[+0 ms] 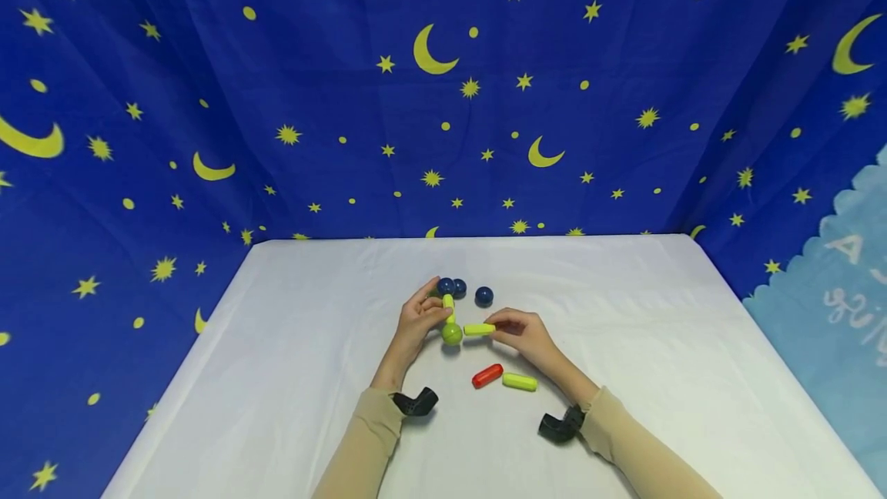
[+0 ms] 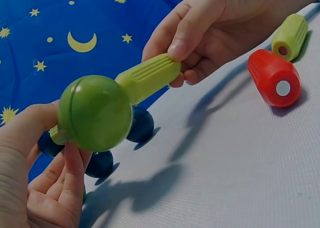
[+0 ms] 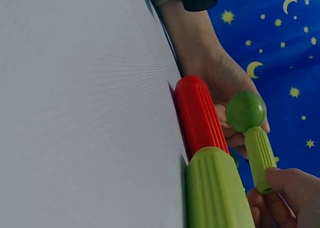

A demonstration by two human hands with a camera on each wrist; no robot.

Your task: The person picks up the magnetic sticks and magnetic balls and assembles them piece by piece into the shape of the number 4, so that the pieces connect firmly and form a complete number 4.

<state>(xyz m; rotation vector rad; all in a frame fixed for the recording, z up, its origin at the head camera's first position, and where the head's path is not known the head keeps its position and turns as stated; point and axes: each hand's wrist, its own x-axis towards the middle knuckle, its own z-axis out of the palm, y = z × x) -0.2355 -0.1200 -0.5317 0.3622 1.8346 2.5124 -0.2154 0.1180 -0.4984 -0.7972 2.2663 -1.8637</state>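
Note:
My left hand [image 1: 414, 323] pinches a yellow-green toy rod [image 1: 449, 306] with ridged sides. A glossy green ball [image 1: 452, 334] sits on the rod's near end, and a dark blue ball [image 1: 446, 285] is at its far end. From the other side my right hand [image 1: 524, 334] holds a second yellow-green rod [image 1: 478, 329] between thumb and fingers. That rod's tip points at the green ball [image 2: 95, 112]; the head view shows a sliver of space, while the right wrist view shows them meeting, so contact is uncertain.
Two more dark blue balls [image 1: 483, 296] lie beyond the hands on the white table [image 1: 312, 422]. Nearer me, a red rod [image 1: 487, 376] and another yellow-green rod [image 1: 520, 382] lie almost end to end. Something green [image 2: 84, 194] is mostly hidden behind my left hand. Blue starry cloth [image 1: 346, 98] surrounds the table.

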